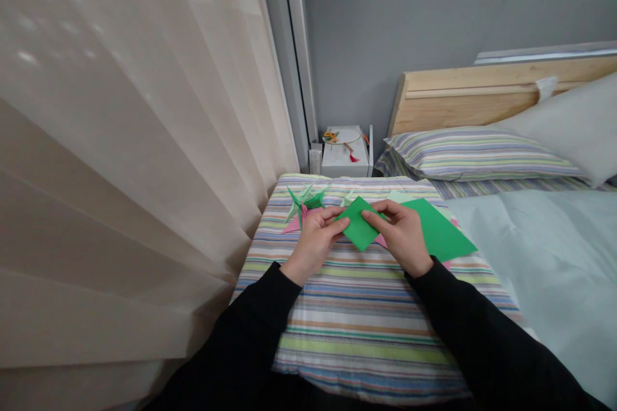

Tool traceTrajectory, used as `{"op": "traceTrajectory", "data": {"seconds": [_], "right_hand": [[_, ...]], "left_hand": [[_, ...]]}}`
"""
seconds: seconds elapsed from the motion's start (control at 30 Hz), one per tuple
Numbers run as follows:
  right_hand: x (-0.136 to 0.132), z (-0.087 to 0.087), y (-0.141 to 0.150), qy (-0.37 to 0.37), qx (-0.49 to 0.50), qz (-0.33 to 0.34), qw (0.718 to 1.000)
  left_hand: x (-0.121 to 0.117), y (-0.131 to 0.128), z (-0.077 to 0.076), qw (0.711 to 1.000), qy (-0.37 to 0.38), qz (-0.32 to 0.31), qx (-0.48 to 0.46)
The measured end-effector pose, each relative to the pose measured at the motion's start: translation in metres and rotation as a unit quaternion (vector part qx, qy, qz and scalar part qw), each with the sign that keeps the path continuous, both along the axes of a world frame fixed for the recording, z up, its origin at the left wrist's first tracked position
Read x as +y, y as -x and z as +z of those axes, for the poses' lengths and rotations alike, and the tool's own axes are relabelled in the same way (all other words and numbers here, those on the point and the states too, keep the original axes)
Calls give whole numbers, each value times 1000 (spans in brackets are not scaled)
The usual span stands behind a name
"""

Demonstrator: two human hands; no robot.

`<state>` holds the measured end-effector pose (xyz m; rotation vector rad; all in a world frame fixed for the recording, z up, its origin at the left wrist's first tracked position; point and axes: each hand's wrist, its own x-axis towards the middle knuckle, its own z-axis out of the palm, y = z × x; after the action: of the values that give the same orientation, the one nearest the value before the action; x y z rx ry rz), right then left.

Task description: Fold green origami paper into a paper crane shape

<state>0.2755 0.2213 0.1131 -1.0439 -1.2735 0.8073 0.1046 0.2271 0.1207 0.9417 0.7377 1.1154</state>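
Note:
A small green folded paper square (359, 226) is held up over the striped cloth (357, 334), one corner pointing toward me. My left hand (318, 237) pinches its left corner between thumb and fingers. On the opposite side my right hand (400, 234) grips the right corner, its thumb lying across the face. Just beyond my left hand stand folded green paper cranes (308, 196), with some pink paper (292, 225) among them. Right of my right hand lies a larger green paper sheet (441, 231), with pink and pale green paper edges showing beneath it.
A long beige curtain (144, 141) hangs along the left. Behind the striped surface stands a white bedside cabinet (344, 164) with small items on top. To the right is a bed with a pale blue cover (544, 250), a striped pillow (486, 154) and a wooden headboard (448, 103).

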Motion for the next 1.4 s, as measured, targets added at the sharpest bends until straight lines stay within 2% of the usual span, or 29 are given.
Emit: {"op": "traceTrajectory", "data": {"seconds": [0.13, 0.27, 0.43, 0.87, 1.0, 1.17, 1.23, 1.3, 1.4], "right_hand": [[-4, 3, 1, -31, -60, -38, 997], [-5, 6, 0, -42, -83, -39, 995], [-4, 7, -4, -42, -99, -18, 994], [-5, 11, -2, -45, -73, -13, 996], [-5, 11, -1, -42, -20, -11, 999], [-3, 9, -1, 34, 88, 44, 995], [-3, 9, -2, 34, 102, 30, 994], [-4, 11, -2, 24, 106, 20, 994], [-7, 13, -1, 6, 82, 41, 996]], "left_hand": [[2, 1, -4, 997, -35, -14, 64], [4, 1, -8, 988, -75, -45, 126], [4, 1, -8, 987, -53, -62, 137], [2, 1, -4, 985, -60, -47, 153], [1, 1, -5, 985, -79, -27, 150], [2, 1, -5, 984, -101, 17, 142], [1, 1, -4, 985, -96, 2, 146], [1, 0, -4, 983, -89, -42, 153], [-1, -1, -5, 977, -79, -95, 172]]}}
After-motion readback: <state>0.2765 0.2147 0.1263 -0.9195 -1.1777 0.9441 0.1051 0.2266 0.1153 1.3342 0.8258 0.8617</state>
